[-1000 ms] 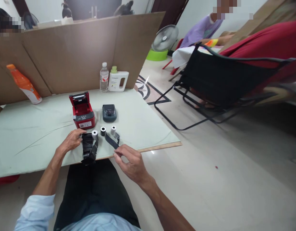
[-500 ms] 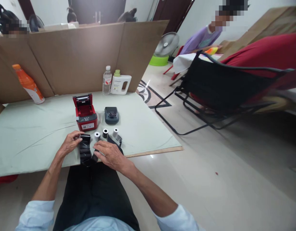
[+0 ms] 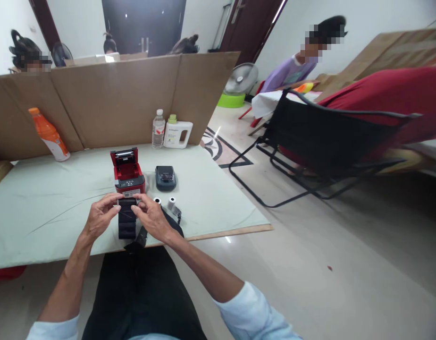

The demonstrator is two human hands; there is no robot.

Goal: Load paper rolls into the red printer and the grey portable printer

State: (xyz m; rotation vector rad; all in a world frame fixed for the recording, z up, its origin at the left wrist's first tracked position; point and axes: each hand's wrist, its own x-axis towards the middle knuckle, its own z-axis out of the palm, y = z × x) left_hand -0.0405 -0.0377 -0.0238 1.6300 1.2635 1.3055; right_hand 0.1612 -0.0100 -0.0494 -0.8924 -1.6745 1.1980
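Note:
My left hand (image 3: 104, 213) pinches the left end of a roll of black label strip (image 3: 127, 218). The roll's right end is between the fingertips of my right hand (image 3: 149, 213). Its loose strip hangs in folds toward me, and a crumpled black piece lies below it at the table edge. Just behind my fingers stands a red label printer (image 3: 130, 184) with its lid up. To its right sits a small dark printer-like device (image 3: 165, 178). Beside my right hand are a small white roll (image 3: 171, 203) and another white roll with a dark core (image 3: 157, 201), partly covered.
A cardboard partition (image 3: 122, 101) lines the table's back. Against it stand an orange bottle (image 3: 50, 134), a water bottle (image 3: 158, 130) and a white jug (image 3: 178, 134). A black folding chair (image 3: 317, 137) is on the right, with a person in purple (image 3: 292, 71) beyond it.
My right hand has moved left and up from beside the strip to the roll's right end. The roll is now held between both hands, and the camera view has tilted up slightly.

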